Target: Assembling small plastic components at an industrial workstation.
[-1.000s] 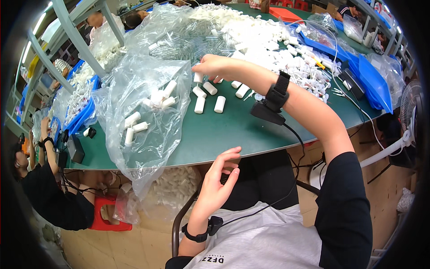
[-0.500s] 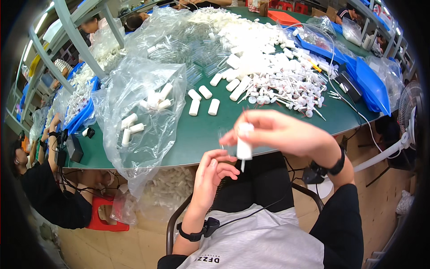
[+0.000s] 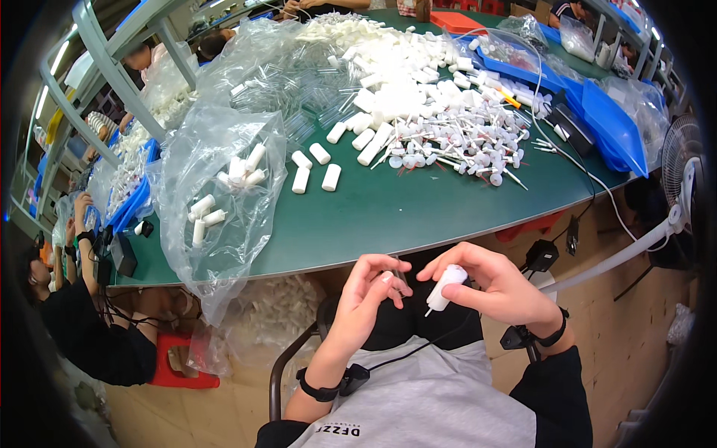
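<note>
Over my lap, just off the table's front edge, both hands face each other. My right hand (image 3: 497,287) is closed on a white cylinder (image 3: 444,293), which tilts with a thin white stem pointing down to the left. My left hand (image 3: 367,299) has its fingers curled, with a clear tube (image 3: 401,281) partly showing between thumb and fingertips. The two hands are apart. On the table beyond, several white cylinders (image 3: 320,154) lie loose beside a clear plastic bag (image 3: 224,149) holding more of them.
A large heap of white parts (image 3: 403,82) covers the back of the green table (image 3: 358,216), with white-stemmed pieces (image 3: 463,145) in front and clear tubes (image 3: 299,82) left of it. Blue trays (image 3: 609,127) and a fan (image 3: 680,172) stand at the right. Another person (image 3: 89,321) sits at left.
Both hands have come closer to my body, the right one dropping from over the table edge with the white cylinder. The cylinder has tilted from upright. My view has shifted slightly.
</note>
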A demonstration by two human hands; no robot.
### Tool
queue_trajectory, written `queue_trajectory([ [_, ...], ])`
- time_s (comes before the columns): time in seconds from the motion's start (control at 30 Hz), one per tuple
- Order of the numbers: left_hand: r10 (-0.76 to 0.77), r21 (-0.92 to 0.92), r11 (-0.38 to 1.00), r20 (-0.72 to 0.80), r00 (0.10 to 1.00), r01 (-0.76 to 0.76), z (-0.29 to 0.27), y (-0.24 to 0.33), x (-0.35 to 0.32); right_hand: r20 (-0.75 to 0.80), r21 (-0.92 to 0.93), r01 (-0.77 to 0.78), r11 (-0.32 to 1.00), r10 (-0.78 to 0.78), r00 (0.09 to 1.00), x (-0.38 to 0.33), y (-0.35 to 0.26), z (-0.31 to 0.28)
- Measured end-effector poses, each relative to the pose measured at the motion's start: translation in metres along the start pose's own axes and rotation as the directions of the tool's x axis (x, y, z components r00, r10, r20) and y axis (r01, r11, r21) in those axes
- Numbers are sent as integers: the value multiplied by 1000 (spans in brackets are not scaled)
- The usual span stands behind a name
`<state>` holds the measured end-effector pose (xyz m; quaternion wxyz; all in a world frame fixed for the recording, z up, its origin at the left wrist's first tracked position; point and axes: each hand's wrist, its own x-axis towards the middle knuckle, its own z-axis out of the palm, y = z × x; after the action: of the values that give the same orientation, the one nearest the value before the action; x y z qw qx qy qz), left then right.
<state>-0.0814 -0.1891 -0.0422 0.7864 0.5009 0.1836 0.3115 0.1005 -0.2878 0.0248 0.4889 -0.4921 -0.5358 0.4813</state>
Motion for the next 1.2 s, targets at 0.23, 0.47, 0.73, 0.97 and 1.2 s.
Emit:
queue_trajectory([
  [0.23,7,170,985,96,995,-24,9,1,-1,-174,-203,181,962,-217,960,-15,14,-6],
  [0.47,42,372,925,106,993,-78,23,3,-9,-138,-483,385,786,-503,853,-15,15,-6],
  [0.73,103,570,801,167,981,-182,38,4,-16,-69,-371,411,833,-467,882,-18,22,-5],
  [0.97,116,711,659,225,968,-244,37,1,-15,-17,-360,421,832,-457,889,-15,29,-6],
  [1.2,115,785,543,283,952,-299,32,-3,-14,-59,-124,239,963,-247,967,-16,36,1],
])
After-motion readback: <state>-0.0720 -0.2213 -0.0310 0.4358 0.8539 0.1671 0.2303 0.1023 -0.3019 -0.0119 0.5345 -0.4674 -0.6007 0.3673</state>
